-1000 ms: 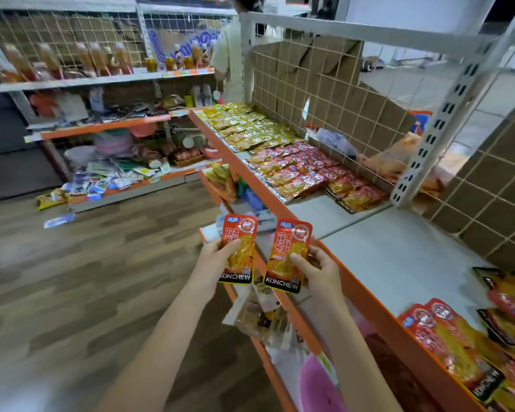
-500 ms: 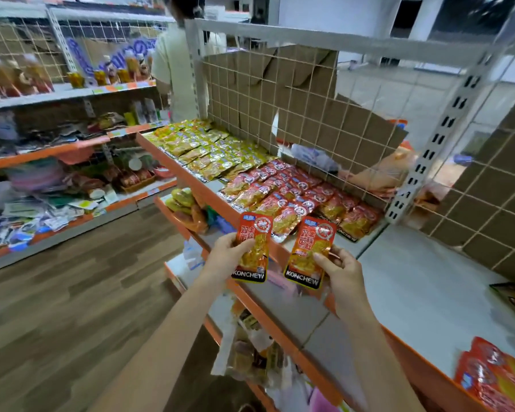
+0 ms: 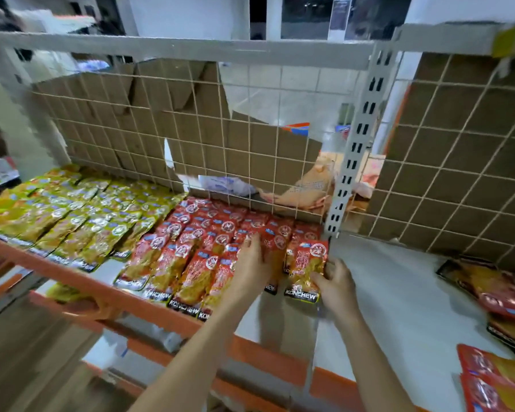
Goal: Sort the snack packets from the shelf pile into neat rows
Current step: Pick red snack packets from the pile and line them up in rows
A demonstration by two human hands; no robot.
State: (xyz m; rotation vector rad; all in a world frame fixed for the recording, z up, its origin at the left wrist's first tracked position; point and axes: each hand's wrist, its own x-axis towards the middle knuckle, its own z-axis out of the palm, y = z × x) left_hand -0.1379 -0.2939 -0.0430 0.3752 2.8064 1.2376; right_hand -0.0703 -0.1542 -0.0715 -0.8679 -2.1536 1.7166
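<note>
red packet (image 3: 306, 269) pinched by right hand (image 3: 336, 288): glossy foil-like plastic film, crinkled, strong highlights. left hand (image 3: 252, 267) lies flat on the red rows (image 3: 197, 248) just left of that grip: same shiny film, black printed band at the lower edge. further left, yellow-green packets (image 3: 72, 215): glossy film too. shelf board (image 3: 384, 281) right of the grip: smooth, matt, pale grey. front edge (image 3: 149, 306) below the hands: orange, smooth painted finish. behind the grip: wire grid (image 3: 220, 144), cream coated metal; brown cardboard (image 3: 149, 120), matt, torn edges. slotted upright (image 3: 354, 156): pale painted metal.
</note>
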